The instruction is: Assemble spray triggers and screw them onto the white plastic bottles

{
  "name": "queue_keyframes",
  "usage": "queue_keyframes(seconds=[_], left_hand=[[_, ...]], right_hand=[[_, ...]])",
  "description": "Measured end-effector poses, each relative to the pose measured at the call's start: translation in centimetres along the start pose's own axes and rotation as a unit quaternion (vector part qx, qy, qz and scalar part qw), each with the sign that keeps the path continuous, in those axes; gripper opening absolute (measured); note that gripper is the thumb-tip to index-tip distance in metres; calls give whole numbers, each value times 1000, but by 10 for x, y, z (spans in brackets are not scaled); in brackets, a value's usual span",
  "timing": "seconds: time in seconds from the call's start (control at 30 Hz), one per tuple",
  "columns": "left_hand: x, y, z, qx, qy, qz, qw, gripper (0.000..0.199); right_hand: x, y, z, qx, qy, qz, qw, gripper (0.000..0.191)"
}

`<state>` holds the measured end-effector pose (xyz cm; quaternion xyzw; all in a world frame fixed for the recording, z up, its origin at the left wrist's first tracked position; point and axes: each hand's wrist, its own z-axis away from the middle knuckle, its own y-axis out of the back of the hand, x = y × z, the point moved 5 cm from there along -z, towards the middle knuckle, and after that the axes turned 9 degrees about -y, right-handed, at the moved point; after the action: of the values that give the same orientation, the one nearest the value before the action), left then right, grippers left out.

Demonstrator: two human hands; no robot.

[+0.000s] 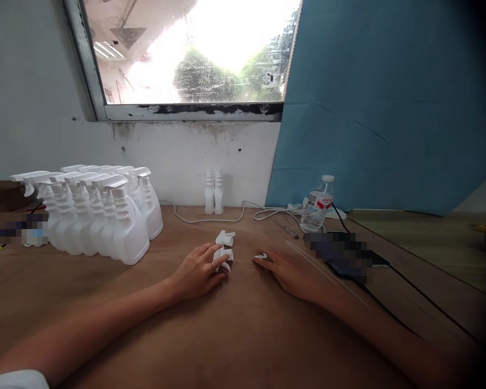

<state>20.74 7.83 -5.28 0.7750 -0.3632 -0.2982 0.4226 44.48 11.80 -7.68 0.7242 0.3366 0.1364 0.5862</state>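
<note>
My left hand (200, 272), a ring on one finger, rests on the table with its fingers closed around a white spray trigger head (227, 254). Just beyond it lies a second spray trigger head (225, 238), apart from the fingers. To the right, my right hand (282, 270) lies low over the table. Its fingertips are closed on a small hooked white plastic piece (261, 256), partly hidden by the fingers. Two thin pale tubes (322, 267) lie beside my right forearm.
White spray bottles (133, 232) with heads on stand in rows at left. Two slim white bottles without spray heads (214, 195) stand against the wall. A water bottle (318, 205), a white cable (202, 220), a thin screwdriver-like tool (288, 230) and a blurred dark device with black cords (342, 256) are at right.
</note>
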Motion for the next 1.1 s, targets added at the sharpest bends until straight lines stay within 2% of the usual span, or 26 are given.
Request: queue_keyframes(seconds=[0.1,0.27,0.5,0.63,0.8,0.97,1.03,1.1], left_hand=[[-2,-1,4,-2,10,41,999,34],[-5,-5,8,-3,32,75,997,27],[-3,-4,10,10,42,121,992,23],[3,1,10,22,59,186,981,21],[15,6,8,50,77,318,944,15],[28,7,4,46,109,420,900,11],[33,6,3,36,114,460,880,10],[37,7,3,35,110,494,862,10]], right_hand=[[-4,-1,-1,0,9,27,1000,38],[-14,5,0,26,30,-5,999,35],[-16,10,3,16,-3,-33,999,32],[-17,13,3,1,-18,-66,998,27],[-22,23,1,21,-48,-120,991,16],[-46,37,7,99,-52,-174,978,17],[-61,42,12,132,-22,-195,972,14],[-76,45,17,152,37,-210,965,14]])
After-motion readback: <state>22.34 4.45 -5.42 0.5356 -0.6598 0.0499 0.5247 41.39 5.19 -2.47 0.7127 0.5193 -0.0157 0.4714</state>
